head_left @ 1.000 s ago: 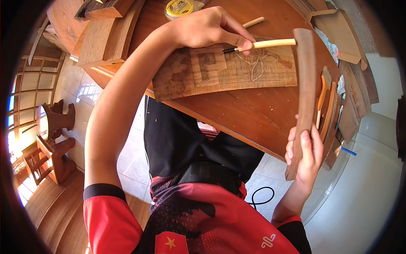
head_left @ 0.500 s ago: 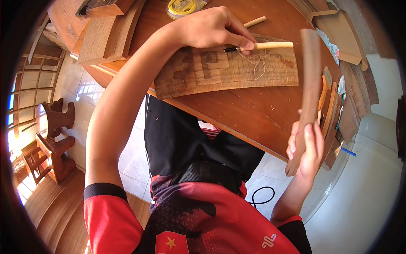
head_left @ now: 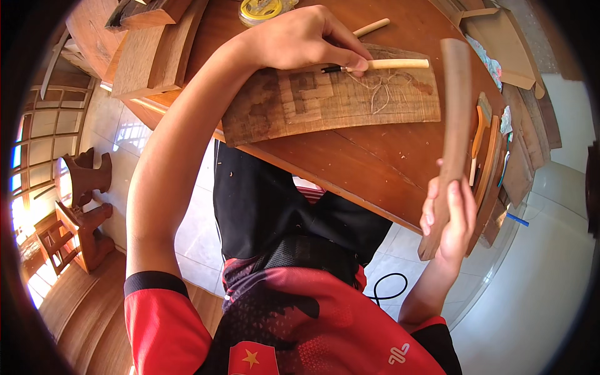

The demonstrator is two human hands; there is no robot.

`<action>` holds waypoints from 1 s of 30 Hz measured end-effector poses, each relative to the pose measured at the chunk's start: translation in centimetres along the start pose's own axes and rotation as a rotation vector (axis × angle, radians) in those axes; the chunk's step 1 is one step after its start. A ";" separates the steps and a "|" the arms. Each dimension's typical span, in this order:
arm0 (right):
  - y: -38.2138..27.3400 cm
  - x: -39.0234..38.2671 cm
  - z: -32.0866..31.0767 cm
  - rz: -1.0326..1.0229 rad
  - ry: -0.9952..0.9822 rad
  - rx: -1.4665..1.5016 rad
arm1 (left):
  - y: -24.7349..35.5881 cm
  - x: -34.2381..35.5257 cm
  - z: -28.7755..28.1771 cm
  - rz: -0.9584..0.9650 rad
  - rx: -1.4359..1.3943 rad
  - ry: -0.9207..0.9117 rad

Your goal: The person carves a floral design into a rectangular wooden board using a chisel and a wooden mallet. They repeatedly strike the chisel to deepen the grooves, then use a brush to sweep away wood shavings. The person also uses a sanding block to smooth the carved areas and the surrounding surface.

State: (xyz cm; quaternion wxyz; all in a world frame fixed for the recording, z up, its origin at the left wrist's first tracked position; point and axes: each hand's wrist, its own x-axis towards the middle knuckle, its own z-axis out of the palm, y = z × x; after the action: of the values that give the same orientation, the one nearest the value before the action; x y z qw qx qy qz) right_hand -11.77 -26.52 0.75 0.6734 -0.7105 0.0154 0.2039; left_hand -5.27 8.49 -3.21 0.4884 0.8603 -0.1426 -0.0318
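Observation:
My left hand (head_left: 319, 44) pinches a carving tool with a pale wooden handle (head_left: 400, 63), its short dark blade resting low over a weathered board (head_left: 269, 112) marked with carved squares and a branching line pattern. My right hand (head_left: 449, 212) grips the lower part of a long brown wooden bar (head_left: 457, 106), whose upper end stands beside the tool's handle end, slightly blurred. Another pale-handled tool (head_left: 375, 25) lies behind the board on the brown wooden table (head_left: 362, 162).
A yellow tape roll (head_left: 256, 9) sits at the back. Stacked timber (head_left: 147, 62) is at left. An orange-handled tool (head_left: 482, 128), cloths (head_left: 484, 59) and cardboard (head_left: 497, 44) line the right side. Carved wooden furniture (head_left: 84, 231) stands on the floor at left.
The wooden bar has swung slightly right, then back a little left. My left hand and the carving tool have shifted slightly up and left over the board.

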 end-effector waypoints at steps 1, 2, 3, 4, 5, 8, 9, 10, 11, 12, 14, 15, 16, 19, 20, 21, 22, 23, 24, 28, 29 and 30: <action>-0.2 0.1 0.0 -0.037 0.023 0.012 | -0.3 0.0 0.0 0.023 -0.032 -0.007; -0.2 0.2 0.0 -0.015 -0.019 -0.047 | -0.2 0.1 0.0 0.015 -0.047 -0.020; -0.2 0.1 0.0 0.008 -0.061 -0.105 | -0.1 0.1 -0.1 0.006 -0.062 -0.033; -0.3 0.1 0.0 0.030 -0.103 -0.163 | -0.1 0.2 -0.2 -0.002 -0.077 -0.045; -0.4 0.0 0.1 0.043 -0.119 -0.158 | -0.1 0.1 -0.2 -0.004 -0.052 -0.037; -0.4 0.1 -0.1 -0.031 -0.027 0.012 | -0.2 0.1 -0.1 -0.027 -0.029 -0.028; -0.4 0.2 0.1 -0.055 0.003 0.024 | -0.1 0.1 -0.2 -0.045 -0.056 -0.036; -0.4 0.1 0.2 -0.024 -0.039 -0.033 | -0.1 0.1 -0.2 -0.063 -0.082 -0.044; -0.2 0.1 0.2 0.005 -0.081 -0.087 | 0.0 0.0 -0.2 -0.063 -0.074 -0.036; -0.1 0.1 0.2 0.034 -0.122 -0.141 | 0.0 0.0 -0.1 -0.063 -0.067 -0.029; -0.3 0.1 0.1 0.017 -0.072 -0.060 | 0.0 0.0 -0.1 -0.071 -0.056 -0.024; -0.2 0.1 0.1 -0.020 -0.032 -0.021 | 0.0 0.0 -0.1 -0.079 -0.054 -0.025; -0.1 0.2 0.1 -0.058 0.009 0.018 | 0.0 0.0 -0.1 -0.087 -0.052 -0.027; -0.1 0.0 0.2 0.011 -0.100 -0.097 | -0.4 -0.1 -0.3 0.004 -0.038 -0.013; 0.0 -0.1 0.3 0.032 -0.139 -0.132 | -0.4 -0.1 -0.2 0.007 -0.005 -0.001; -0.1 -0.2 0.3 0.036 -0.104 -0.090 | -0.3 -0.2 -0.1 0.011 0.028 0.011; -0.1 -0.2 0.3 0.005 -0.053 0.007 | -0.2 -0.2 -0.1 0.014 0.061 0.024; 0.0 -0.1 0.4 -0.028 -0.019 0.018 | -0.1 -0.1 -0.1 -0.022 0.037 0.006; 0.0 0.0 0.5 -0.062 0.015 0.029 | 0.0 0.0 -0.2 -0.058 0.013 -0.012; 0.1 -0.3 0.7 0.006 -0.091 -0.075 | -0.7 -0.2 -0.3 0.047 0.029 0.010; 0.3 -0.2 0.6 -0.021 -0.059 -0.007 | -0.7 -0.1 -0.3 0.063 0.038 0.013; 0.5 -0.2 0.6 -0.047 -0.027 0.062 | -0.7 0.0 -0.2 0.080 0.046 0.016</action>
State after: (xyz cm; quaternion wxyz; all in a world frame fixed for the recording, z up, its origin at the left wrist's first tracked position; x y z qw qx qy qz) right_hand -12.28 -26.08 0.37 0.6998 -0.6866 -0.0043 0.1971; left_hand -5.09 8.99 -3.71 0.4706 0.8651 -0.1736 -0.0023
